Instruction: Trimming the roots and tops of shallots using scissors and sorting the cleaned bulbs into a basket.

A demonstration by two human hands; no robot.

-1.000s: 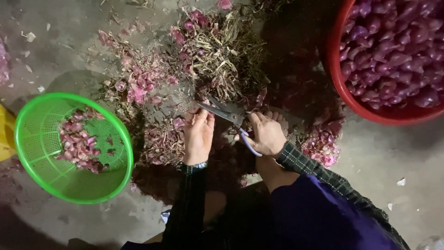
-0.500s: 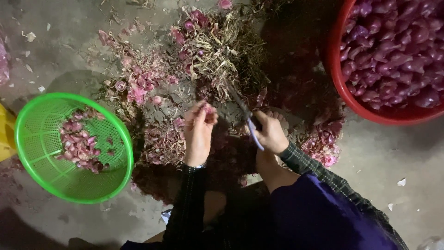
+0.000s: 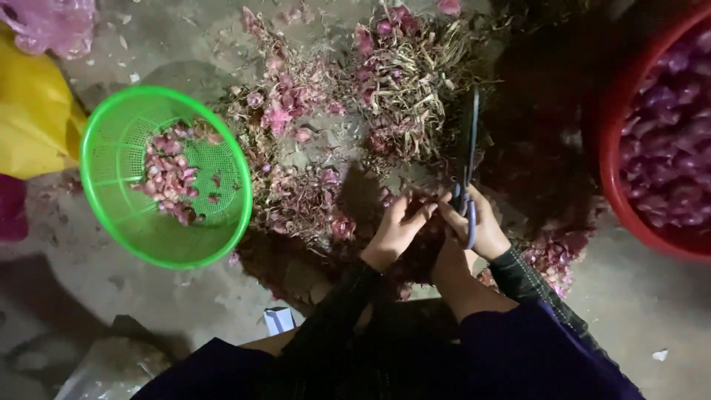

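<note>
While gripped, scissors (image 3: 468,159) tips-up, vertical.

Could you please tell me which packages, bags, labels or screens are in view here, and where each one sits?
Small white carton: on the floor by the person's knees, boxy, white with a dark patch.
Pink plastic bag: top left corner, crumpled, translucent.
Yellow sack: left edge beside the green basket, bulging.
No screens or signs.

green basket (image 3: 111,133) left, red tub (image 3: 615,192) right, bare floor (image 3: 652,311) near
</note>
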